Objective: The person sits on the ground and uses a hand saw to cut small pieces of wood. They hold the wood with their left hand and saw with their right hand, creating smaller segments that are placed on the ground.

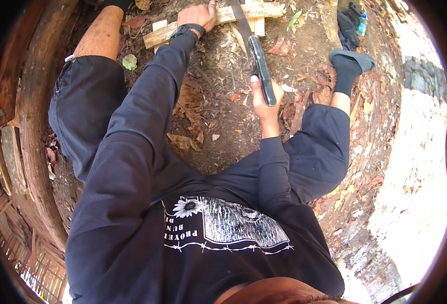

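Observation:
My left hand (197,16), with a dark band at the wrist, presses on a pale strip of wood (160,36), its fingers curled over the far side and partly hidden. Shorter wood pieces (259,25) lie crosswise under the strip. In my right hand (267,104) is a long-bladed tool with a black handle (262,68); the thumb lies along the handle. Its blade (240,19) points away from me, crosses over the strip to the right of my left hand, and runs out of the top edge. Whether it is a saw or a machete I cannot tell.
Both my legs are spread on bare soil (218,121) strewn with dry leaves (187,109). A long log (40,121) runs along the left, beside a slatted wall (36,263). At the far right are a dark bag (348,28) and a bottle (363,24). A slipper (364,61) is on my right foot.

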Demonstrator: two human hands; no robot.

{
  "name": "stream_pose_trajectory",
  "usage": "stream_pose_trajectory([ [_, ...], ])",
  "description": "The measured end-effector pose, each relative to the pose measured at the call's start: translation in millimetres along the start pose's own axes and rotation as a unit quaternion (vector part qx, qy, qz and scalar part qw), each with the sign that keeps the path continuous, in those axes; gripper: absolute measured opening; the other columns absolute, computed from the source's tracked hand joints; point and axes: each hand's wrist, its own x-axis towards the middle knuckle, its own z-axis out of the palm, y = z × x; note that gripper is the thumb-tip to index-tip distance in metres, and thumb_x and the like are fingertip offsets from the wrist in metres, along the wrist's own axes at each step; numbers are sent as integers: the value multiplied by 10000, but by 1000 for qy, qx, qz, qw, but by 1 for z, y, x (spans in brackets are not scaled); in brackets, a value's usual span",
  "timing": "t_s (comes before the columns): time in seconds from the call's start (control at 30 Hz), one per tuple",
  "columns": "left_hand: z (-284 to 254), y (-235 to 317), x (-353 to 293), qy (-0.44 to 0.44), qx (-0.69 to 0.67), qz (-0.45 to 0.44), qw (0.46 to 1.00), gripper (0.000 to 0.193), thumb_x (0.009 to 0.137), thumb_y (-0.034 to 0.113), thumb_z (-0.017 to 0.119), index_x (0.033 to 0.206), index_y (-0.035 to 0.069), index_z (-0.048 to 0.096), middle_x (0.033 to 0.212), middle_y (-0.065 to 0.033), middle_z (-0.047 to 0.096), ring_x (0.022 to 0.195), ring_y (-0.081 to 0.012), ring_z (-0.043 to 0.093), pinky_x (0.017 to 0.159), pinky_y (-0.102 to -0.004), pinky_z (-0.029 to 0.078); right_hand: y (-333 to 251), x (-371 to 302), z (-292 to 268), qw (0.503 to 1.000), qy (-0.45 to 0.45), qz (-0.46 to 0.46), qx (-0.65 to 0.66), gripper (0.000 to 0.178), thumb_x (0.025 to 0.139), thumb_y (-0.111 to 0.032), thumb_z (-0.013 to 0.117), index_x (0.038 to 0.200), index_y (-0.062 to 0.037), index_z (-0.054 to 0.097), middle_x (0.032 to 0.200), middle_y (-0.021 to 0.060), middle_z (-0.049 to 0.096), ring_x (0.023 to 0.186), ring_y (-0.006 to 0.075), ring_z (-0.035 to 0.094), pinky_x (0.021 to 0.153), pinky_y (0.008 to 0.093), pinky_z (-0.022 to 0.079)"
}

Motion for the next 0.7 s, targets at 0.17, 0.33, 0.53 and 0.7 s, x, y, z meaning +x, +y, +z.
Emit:
stream_pose_trajectory([
  [0.17, 21, -22, 12, 9, -2, -87, 996, 660, 1059, 518, 382, 1122, 42, 836, 1106, -292, 790, 1029, -473, 768, 985, -562, 587, -23, -70, -36, 999, -31, 15, -33, 169, 1003, -128, 766, 916, 11, 727, 635, 55, 581, 561, 110, 563, 551, 326, 448],
  [0.33, 19, -19, 10, 0, -4, -49, 999, 654, 1074, 482, 368, 1118, 27, 836, 1100, -319, 779, 1014, -486, 763, 983, -573, 591, -48, -134, -80, 994, -37, 1, -101, 126, 968, -68, 768, 983, 56, 753, 636, 75, 593, 545, 127, 591, 553, 328, 464],
  [0.53, 3, -3, 10, -24, -8, -30, 999, 680, 1092, 464, 329, 1135, -6, 819, 1121, -325, 771, 1047, -496, 750, 1012, -582, 575, -8, -8, 2, 998, -7, -55, -10, 297, 1017, -170, 772, 796, -17, 647, 619, 34, 587, 556, 101, 541, 539, 313, 438],
  [0.7, 6, -2, 8, -25, -10, -94, 995, 668, 1058, 489, 373, 1209, 1, 804, 1224, -311, 759, 1149, -480, 731, 1060, -571, 550, -8, -32, -21, 999, -23, -5, -28, 188, 1002, -107, 767, 879, 21, 706, 642, 46, 611, 567, 98, 568, 538, 310, 448],
])
